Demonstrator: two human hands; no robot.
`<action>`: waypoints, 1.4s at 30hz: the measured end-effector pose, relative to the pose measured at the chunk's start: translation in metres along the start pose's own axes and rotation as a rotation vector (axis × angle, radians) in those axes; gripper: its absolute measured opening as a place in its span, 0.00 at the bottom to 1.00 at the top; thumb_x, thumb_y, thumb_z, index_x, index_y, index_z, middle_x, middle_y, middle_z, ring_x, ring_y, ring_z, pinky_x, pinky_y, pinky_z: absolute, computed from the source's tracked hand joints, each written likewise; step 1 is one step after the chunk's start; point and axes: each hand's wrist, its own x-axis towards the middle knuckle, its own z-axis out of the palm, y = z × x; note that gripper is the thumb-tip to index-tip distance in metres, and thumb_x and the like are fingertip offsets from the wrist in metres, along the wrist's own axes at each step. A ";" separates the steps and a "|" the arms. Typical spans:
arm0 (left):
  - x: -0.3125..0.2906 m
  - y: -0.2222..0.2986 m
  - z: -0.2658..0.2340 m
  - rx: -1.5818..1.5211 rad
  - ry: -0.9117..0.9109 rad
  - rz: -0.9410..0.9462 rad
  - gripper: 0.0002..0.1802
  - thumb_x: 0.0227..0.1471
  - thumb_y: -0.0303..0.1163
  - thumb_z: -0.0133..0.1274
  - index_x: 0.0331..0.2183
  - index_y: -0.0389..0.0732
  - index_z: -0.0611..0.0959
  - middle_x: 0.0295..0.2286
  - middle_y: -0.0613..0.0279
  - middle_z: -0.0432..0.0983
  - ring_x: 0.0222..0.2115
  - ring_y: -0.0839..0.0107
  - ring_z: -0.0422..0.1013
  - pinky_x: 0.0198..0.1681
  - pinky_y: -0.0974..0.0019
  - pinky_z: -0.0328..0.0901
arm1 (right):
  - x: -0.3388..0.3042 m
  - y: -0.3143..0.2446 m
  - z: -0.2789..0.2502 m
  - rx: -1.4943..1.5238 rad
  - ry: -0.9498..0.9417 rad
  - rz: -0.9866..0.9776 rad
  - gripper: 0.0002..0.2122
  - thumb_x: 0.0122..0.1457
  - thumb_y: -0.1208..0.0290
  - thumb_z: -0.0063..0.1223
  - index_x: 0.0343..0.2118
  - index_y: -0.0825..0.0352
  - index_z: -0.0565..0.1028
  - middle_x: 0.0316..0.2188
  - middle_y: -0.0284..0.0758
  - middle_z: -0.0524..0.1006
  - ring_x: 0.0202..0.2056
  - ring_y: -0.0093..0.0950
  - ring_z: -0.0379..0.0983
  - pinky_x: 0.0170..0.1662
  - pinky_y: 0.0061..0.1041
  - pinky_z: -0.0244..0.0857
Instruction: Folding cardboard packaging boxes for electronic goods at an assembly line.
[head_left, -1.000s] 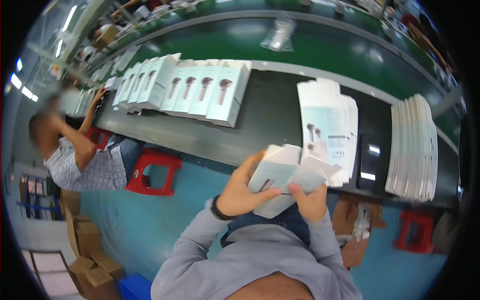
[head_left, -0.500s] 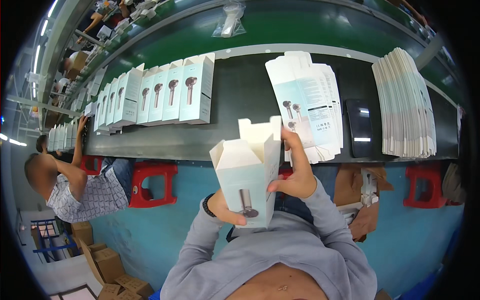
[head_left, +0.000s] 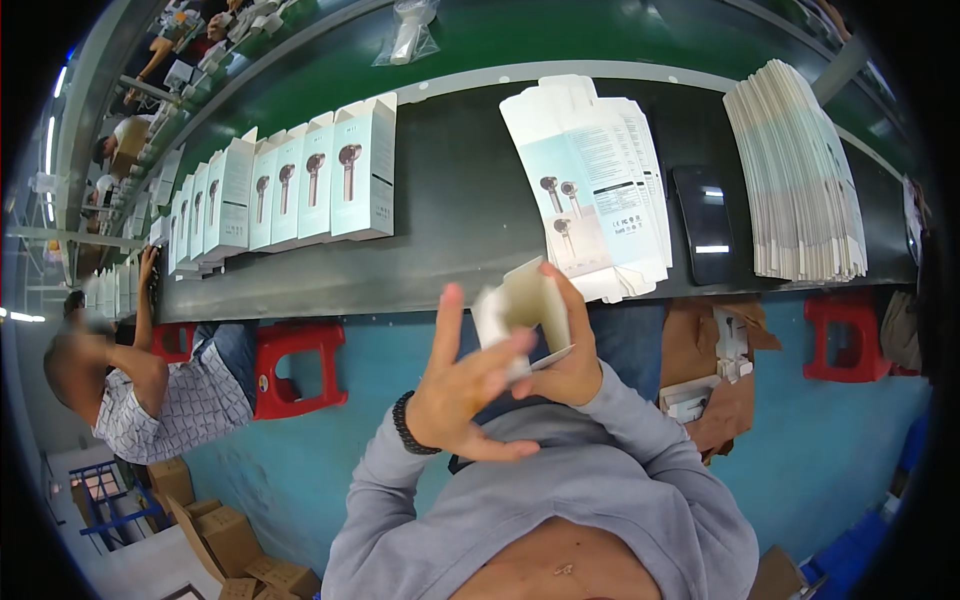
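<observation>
Gripping a pale carton in our right hand by the near edge of the bench, we spread our left hand wide beside it; whether they touch, we cannot tell.

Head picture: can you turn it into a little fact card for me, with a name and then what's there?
Left hand: fingers spread; blurred, so touching the box is unclear
Right hand: holding an open box
Black bench, left: standing boxes
Bench, right: overlapping flat cartons, then a phone, then a thick carton pile
Beyond the bench: plastic bag
</observation>
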 end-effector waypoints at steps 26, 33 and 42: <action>0.002 -0.017 0.016 0.149 0.390 0.243 0.41 0.30 0.54 0.64 0.45 0.55 0.63 0.30 0.65 0.58 0.28 0.71 0.59 0.32 0.63 0.64 | 0.013 -0.035 0.012 0.254 -0.095 0.312 0.12 0.50 0.85 0.49 0.35 0.67 0.62 0.42 0.42 0.65 0.37 0.19 0.65 0.36 0.18 0.61; 0.007 -0.021 0.004 0.172 0.289 0.203 0.43 0.32 0.59 0.60 0.48 0.50 0.63 0.34 0.61 0.61 0.31 0.67 0.61 0.34 0.62 0.65 | 0.017 -0.028 0.018 0.504 -0.031 0.275 0.24 0.48 0.71 0.59 0.46 0.68 0.61 0.44 0.39 0.65 0.39 0.23 0.65 0.41 0.22 0.63; 0.023 0.023 -0.081 0.210 -0.279 -0.382 0.40 0.26 0.38 0.69 0.44 0.34 0.71 0.44 0.46 0.68 0.47 0.59 0.64 0.48 0.58 0.59 | 0.022 -0.023 0.018 -0.168 -0.400 0.120 0.42 0.34 0.62 0.68 0.54 0.70 0.59 0.45 0.44 0.69 0.38 0.37 0.68 0.40 0.29 0.63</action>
